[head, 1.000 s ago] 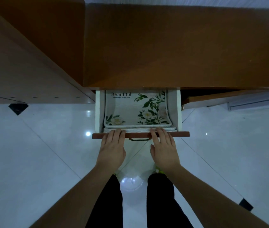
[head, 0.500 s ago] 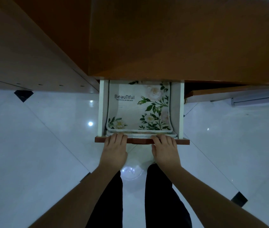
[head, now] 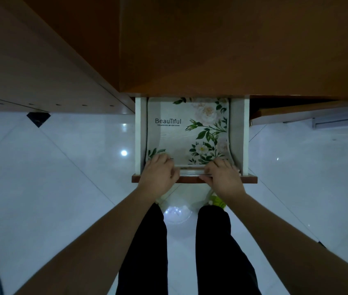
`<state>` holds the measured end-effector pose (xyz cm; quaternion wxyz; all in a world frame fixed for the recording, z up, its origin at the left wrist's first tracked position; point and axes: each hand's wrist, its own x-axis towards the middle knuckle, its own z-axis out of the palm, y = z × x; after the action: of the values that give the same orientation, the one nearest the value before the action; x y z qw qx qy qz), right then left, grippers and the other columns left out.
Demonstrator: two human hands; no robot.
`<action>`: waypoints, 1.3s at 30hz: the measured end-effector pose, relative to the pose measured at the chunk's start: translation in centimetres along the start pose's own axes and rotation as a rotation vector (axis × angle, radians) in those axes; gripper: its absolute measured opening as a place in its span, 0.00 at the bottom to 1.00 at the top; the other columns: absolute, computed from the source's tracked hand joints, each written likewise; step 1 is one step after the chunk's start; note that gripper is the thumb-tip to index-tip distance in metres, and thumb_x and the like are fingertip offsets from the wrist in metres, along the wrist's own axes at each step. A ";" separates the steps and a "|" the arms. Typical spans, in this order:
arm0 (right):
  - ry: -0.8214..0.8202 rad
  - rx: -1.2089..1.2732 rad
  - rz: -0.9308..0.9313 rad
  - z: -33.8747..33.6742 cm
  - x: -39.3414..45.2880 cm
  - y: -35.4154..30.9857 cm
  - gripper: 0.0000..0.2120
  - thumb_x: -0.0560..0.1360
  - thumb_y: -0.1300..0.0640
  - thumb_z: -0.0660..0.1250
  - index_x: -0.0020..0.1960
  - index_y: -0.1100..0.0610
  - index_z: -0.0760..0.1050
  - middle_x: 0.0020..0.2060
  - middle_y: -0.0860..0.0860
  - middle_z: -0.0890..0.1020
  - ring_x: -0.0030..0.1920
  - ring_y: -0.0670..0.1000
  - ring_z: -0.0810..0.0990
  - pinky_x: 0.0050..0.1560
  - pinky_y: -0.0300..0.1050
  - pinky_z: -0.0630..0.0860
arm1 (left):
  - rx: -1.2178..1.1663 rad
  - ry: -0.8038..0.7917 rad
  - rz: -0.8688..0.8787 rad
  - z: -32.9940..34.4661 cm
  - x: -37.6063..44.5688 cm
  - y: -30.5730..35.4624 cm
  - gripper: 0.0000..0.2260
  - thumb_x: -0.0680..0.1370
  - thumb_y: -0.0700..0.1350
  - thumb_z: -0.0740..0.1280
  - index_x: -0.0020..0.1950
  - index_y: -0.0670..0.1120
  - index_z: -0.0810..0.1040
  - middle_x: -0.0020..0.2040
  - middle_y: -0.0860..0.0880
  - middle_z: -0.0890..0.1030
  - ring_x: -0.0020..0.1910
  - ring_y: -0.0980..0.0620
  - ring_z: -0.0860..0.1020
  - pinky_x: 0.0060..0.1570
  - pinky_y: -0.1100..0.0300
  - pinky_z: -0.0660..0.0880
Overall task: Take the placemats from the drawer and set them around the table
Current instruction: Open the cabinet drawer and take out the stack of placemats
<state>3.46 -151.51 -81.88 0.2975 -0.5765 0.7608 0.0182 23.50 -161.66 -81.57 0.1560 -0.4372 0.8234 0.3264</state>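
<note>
Because they are stored flat in a stack, the placemats (head: 188,133) fill the open drawer (head: 245,135) almost wall to wall; the top one is pale, printed with green leaves, white flowers and the word "Beautiful". Their layered near edges show just behind the dark wooden drawer front (head: 249,179). The left hand (head: 158,173) lies over the stack's near left corner, fingers bent down across the edge, and the right hand (head: 222,174) does the same at the near right corner. The fingers of both are curled around the edge of the mats, seemingly to get beneath and lift several at once, though how many each hand has hold of cannot be told. A hand at each corner would likely keep the floppy mats level as they come out. The drawer juts from under a brown wooden table (head: 232,50), which overhangs its far end. Below, black trouser legs stand on glossy white floor tiles (head: 62,167), with a green shoe (head: 217,201) peeking out.
</note>
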 end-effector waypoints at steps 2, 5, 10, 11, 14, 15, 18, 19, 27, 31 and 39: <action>-0.123 0.084 -0.017 -0.7 0.7 0.1 0.13 0.76 0.46 0.67 0.51 0.55 0.76 0.51 0.52 0.78 0.51 0.54 0.76 0.47 0.46 0.70 | -0.048 -0.060 0.005 -0.1 1.6 -0.2 0.16 0.82 0.51 0.60 0.51 0.40 0.81 0.58 0.45 0.77 0.58 0.45 0.74 0.60 0.51 0.70; -0.193 0.086 -0.016 -1.3 1.2 0.2 0.14 0.78 0.44 0.63 0.55 0.54 0.73 0.49 0.51 0.80 0.48 0.52 0.77 0.41 0.44 0.66 | -0.171 -0.183 -0.084 -0.5 3.3 -0.2 0.15 0.84 0.49 0.58 0.46 0.42 0.77 0.45 0.46 0.76 0.48 0.46 0.76 0.45 0.56 0.71; -0.125 0.033 -0.061 -1.2 1.7 0.5 0.17 0.79 0.42 0.61 0.61 0.52 0.73 0.51 0.50 0.82 0.49 0.53 0.80 0.43 0.44 0.70 | -0.172 -0.182 -0.103 -0.7 5.3 -1.1 0.11 0.80 0.48 0.67 0.60 0.46 0.78 0.56 0.47 0.81 0.51 0.50 0.78 0.47 0.60 0.73; -0.113 0.010 -0.083 -1.1 1.8 0.5 0.16 0.79 0.42 0.61 0.60 0.52 0.74 0.51 0.50 0.82 0.49 0.53 0.80 0.42 0.43 0.69 | -0.125 -0.237 -0.070 -0.8 5.6 -1.2 0.14 0.79 0.48 0.68 0.64 0.47 0.77 0.59 0.47 0.80 0.55 0.49 0.78 0.51 0.60 0.72; -0.053 -0.071 -0.178 -1.0 1.8 0.6 0.13 0.79 0.45 0.63 0.55 0.53 0.77 0.45 0.50 0.82 0.43 0.54 0.81 0.37 0.41 0.66 | 0.049 -0.371 -0.004 -1.3 6.5 -1.3 0.18 0.79 0.50 0.69 0.68 0.48 0.75 0.63 0.46 0.78 0.58 0.47 0.77 0.57 0.56 0.74; -0.008 -0.105 -0.216 -0.8 1.7 0.7 0.12 0.78 0.46 0.66 0.51 0.54 0.79 0.40 0.51 0.82 0.38 0.54 0.82 0.35 0.40 0.65 | 0.103 -0.397 0.010 -1.4 6.7 -1.2 0.19 0.79 0.51 0.68 0.68 0.48 0.75 0.62 0.46 0.78 0.58 0.46 0.77 0.58 0.54 0.75; 0.099 -0.170 -0.262 -0.3 1.6 1.0 0.09 0.71 0.49 0.74 0.42 0.54 0.80 0.31 0.50 0.81 0.27 0.52 0.79 0.28 0.37 0.66 | 0.291 -0.437 0.098 -1.7 7.1 -0.8 0.16 0.81 0.48 0.65 0.67 0.46 0.73 0.59 0.44 0.79 0.55 0.45 0.78 0.52 0.54 0.76; 0.109 -0.172 -0.269 -0.1 1.6 1.1 0.08 0.71 0.49 0.75 0.42 0.54 0.80 0.30 0.50 0.81 0.26 0.52 0.79 0.27 0.37 0.68 | 0.355 -0.447 0.137 -1.7 7.1 -0.6 0.14 0.81 0.45 0.63 0.66 0.45 0.72 0.58 0.43 0.78 0.54 0.44 0.78 0.48 0.56 0.75; 0.146 -0.190 -0.291 0.4 1.6 1.0 0.08 0.70 0.50 0.76 0.39 0.53 0.79 0.29 0.48 0.80 0.26 0.51 0.78 0.23 0.38 0.69 | 0.585 -0.437 0.361 -1.9 7.0 0.0 0.21 0.80 0.38 0.61 0.73 0.44 0.64 0.55 0.41 0.78 0.50 0.43 0.78 0.39 0.57 0.69; 0.191 -0.178 -0.306 0.9 1.7 1.1 0.10 0.69 0.53 0.77 0.37 0.55 0.78 0.28 0.50 0.79 0.25 0.51 0.78 0.22 0.39 0.69 | 0.591 -0.343 0.398 -2.3 6.4 0.2 0.29 0.78 0.37 0.63 0.77 0.44 0.57 0.52 0.42 0.78 0.46 0.44 0.79 0.37 0.56 0.69; 0.348 -0.095 -0.355 -0.5 1.6 0.9 0.13 0.81 0.54 0.56 0.46 0.57 0.77 0.39 0.54 0.81 0.40 0.54 0.79 0.42 0.47 0.74 | 0.459 -0.083 0.452 -2.7 5.0 -1.5 0.26 0.60 0.35 0.78 0.57 0.41 0.81 0.42 0.43 0.83 0.33 0.45 0.80 0.26 0.59 0.73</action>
<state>2.18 -152.83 -82.51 0.1334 -0.7089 0.6856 -0.0982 22.00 -167.18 -82.91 0.2073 -0.1830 0.9447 0.1761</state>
